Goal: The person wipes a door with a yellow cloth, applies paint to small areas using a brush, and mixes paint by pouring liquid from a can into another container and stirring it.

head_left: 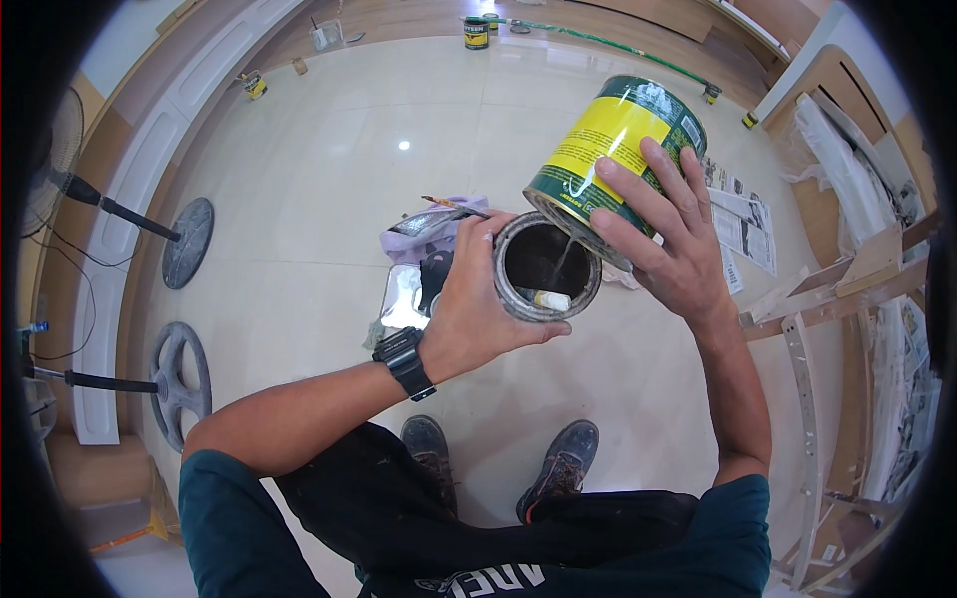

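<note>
My right hand point(670, 224) is closed round a green and yellow paint can point(610, 135), tilted with its mouth down to the left. A thin, clear-looking stream point(563, 261) runs from it into an open, stained metal can point(594, 287) below. That can is upright, with my left hand point(469, 309) wrapped round its left side. Inside lies a small whitish cylinder point(551, 300) whose kind I cannot make out. Under my left hand, on the floor, are a lilac cloth point(401, 241), a paintbrush point(454, 206) and a shiny silver sheet or tray point(401, 293).
Newspaper sheets point(743, 234) and a wooden frame point(809, 419) stand to the right. Two round stand bases, one solid point(189, 244) and one spoked point(182, 384), sit at the left. Far off are another paint can point(477, 35) and a green pole point(598, 42).
</note>
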Tool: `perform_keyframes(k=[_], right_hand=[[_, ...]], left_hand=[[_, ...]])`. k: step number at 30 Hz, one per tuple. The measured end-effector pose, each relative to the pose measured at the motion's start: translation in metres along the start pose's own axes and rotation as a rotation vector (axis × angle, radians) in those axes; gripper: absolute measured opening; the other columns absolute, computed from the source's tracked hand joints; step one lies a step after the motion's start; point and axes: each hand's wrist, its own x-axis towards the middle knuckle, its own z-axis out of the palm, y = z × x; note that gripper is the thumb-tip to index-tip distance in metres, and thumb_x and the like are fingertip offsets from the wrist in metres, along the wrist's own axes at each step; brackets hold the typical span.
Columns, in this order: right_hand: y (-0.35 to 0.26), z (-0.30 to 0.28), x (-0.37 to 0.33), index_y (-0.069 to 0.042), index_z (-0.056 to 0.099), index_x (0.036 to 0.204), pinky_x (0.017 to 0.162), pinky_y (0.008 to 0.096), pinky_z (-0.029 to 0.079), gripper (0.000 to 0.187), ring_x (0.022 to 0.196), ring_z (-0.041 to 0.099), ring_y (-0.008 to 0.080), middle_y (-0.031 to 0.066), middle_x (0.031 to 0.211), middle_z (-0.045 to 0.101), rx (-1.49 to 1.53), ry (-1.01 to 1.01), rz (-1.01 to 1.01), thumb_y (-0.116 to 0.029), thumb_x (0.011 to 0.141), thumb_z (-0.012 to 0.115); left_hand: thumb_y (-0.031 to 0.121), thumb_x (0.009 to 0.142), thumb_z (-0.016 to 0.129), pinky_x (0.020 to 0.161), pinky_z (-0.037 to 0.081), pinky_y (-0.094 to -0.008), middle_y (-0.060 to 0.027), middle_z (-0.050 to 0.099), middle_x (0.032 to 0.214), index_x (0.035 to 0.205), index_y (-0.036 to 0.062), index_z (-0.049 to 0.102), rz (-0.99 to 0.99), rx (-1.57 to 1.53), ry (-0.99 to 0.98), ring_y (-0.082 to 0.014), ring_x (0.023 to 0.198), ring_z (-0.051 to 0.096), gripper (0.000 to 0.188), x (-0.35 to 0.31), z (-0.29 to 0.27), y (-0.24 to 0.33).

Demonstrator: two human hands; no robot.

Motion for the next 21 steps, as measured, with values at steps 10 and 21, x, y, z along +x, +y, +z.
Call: perform_keyframes(k=[10, 21], right_hand=[[-0.0013, -0.0005, -0.0001, -0.036, 0.053, 0.141, 0.129, 0.0514, 0.025, 0.073, 0.148, 0.044, 0.0283, -0.0044, 0.156, 0.052, 0.002, 0.002, -0.010, -0.012, 0.078, 0.081], [-0.0008, -0.0010, 0.0016, -0.035, 0.053, 0.143, 0.127, 0.0520, 0.029, 0.070, 0.145, 0.047, 0.0288, -0.0045, 0.154, 0.054, -0.033, 0.028, -0.030, -0.014, 0.081, 0.078]], left_hand=[[0.037, 0.057, 0.103, 0.112, 0.043, -0.0421, -0.0157, 0.044, 0.133, 0.145, 0.0002, 0.037, 0.025, 0.012, 0.009, -0.0309, 0.129, 0.049, 0.116, -0.0001, 0.0000, 0.0017], [0.034, 0.057, 0.103, 0.113, 0.042, -0.0421, -0.0146, 0.043, 0.134, 0.145, 0.0010, 0.038, 0.014, -0.034, 0.005, -0.0295, 0.130, 0.048, 0.115, 0.0004, 0.0008, 0.0031]])
